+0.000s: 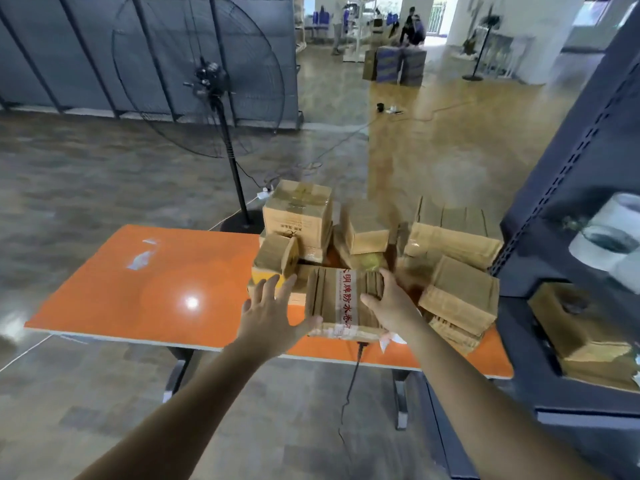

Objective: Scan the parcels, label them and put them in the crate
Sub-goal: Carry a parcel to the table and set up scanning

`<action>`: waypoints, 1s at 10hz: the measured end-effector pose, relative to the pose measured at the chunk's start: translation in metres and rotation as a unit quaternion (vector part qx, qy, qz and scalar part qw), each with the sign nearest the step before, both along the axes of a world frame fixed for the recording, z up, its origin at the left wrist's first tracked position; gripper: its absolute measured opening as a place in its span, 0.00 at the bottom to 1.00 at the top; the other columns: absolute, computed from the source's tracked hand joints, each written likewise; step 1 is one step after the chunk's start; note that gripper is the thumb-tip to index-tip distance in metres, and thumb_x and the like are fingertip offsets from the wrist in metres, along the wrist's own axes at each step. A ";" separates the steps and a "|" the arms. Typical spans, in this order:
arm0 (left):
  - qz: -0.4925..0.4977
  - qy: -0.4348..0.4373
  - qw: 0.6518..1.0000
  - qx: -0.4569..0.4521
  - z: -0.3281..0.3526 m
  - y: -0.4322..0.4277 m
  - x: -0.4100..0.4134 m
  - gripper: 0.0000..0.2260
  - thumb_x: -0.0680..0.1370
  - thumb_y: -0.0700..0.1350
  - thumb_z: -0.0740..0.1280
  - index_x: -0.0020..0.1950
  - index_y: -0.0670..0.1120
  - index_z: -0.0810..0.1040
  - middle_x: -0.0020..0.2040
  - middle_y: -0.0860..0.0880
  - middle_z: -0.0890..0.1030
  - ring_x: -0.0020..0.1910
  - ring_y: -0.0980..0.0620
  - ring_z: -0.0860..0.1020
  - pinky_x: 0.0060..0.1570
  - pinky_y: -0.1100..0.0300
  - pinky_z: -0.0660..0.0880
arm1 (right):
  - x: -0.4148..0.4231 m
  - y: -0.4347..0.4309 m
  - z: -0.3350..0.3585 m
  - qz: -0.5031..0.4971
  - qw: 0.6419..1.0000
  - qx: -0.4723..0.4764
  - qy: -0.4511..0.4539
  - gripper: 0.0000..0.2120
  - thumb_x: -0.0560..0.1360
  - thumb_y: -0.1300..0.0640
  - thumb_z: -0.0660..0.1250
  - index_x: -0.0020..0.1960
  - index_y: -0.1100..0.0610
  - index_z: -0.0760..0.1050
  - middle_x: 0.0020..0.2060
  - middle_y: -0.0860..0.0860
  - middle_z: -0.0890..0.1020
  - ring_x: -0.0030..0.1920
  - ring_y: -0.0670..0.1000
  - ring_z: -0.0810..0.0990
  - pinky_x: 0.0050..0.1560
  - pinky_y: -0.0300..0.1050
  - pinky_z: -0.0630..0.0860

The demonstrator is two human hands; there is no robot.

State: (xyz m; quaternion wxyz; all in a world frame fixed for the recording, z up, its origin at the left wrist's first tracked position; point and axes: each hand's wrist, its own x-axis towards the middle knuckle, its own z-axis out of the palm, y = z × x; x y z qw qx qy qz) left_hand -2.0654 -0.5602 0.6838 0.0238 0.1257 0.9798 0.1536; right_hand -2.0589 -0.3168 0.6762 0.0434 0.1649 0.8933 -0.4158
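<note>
A flat cardboard parcel [341,304] lies at the near edge of the orange bench [156,289], just right of centre frame, with a white tape strip printed in red characters running along its top. The right hand [391,303] grasps the parcel's right side: its fingers [384,277] curl over the far right corner and the thumb presses on the top face. The left hand [270,317] is released, its fingers [273,285] straight and spread just left of the parcel, and the thumb tip meets the near left corner.

Behind and to the right of the parcel sits a loose pile of brown cardboard parcels [363,230], some taped, some stacked, several tilted against each other. The bench top is smooth and glossy, with a bright light spot left of the hands and pale scuffs farther left. A black cable [349,386] hangs below the bench edge.

The floor [69,188] is shiny, grey-brown on the left and yellowish toward the upper right. A large black wire-caged fan [207,81] on a pole stands in the upper left. A dark metal rack [571,168] with a perforated upright fills the right edge, holding blurred white rolls [609,233] and a cardboard box [581,334]. People and stacked boxes show far off at top centre.
</note>
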 end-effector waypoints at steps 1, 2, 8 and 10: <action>-0.029 -0.025 0.999 -0.007 -0.013 0.011 -0.020 0.42 0.70 0.72 0.60 0.78 0.55 0.51 0.76 0.47 0.58 0.75 0.44 0.56 0.67 0.45 0.65 | -0.021 0.007 -0.010 -0.004 0.999 -0.019 -0.036 0.34 0.79 0.49 0.65 0.78 0.47 0.52 0.63 0.52 0.76 0.52 0.53 0.76 0.31 0.36 0.71; -0.069 -0.077 0.995 0.001 -0.024 0.020 -0.036 0.42 0.70 0.71 0.62 0.78 0.58 0.47 0.74 0.47 0.62 0.71 0.44 0.63 0.63 0.47 0.68 | -0.036 0.012 -0.020 -0.007 0.998 -0.012 -0.057 0.35 0.79 0.48 0.66 0.79 0.47 0.51 0.66 0.52 0.75 0.59 0.55 0.77 0.30 0.32 0.68; -0.213 -0.192 0.945 0.158 -0.046 0.016 -0.114 0.36 0.75 0.46 0.72 0.78 0.53 0.55 0.74 0.43 0.59 0.68 0.39 0.67 0.64 0.46 0.69 | -0.067 -0.014 -0.016 -0.176 0.967 -0.083 -0.163 0.15 0.77 0.52 0.65 0.55 0.64 0.78 0.41 0.62 0.79 0.42 0.58 0.80 0.41 0.46 0.76; -0.275 -0.187 0.929 0.163 -0.045 0.007 -0.123 0.40 0.68 0.48 0.77 0.75 0.49 0.60 0.71 0.45 0.60 0.66 0.44 0.69 0.62 0.52 0.71 | -0.064 -0.022 -0.014 -0.186 0.969 -0.058 -0.149 0.19 0.78 0.48 0.65 0.55 0.63 0.81 0.37 0.55 0.78 0.37 0.51 0.77 0.35 0.41 0.68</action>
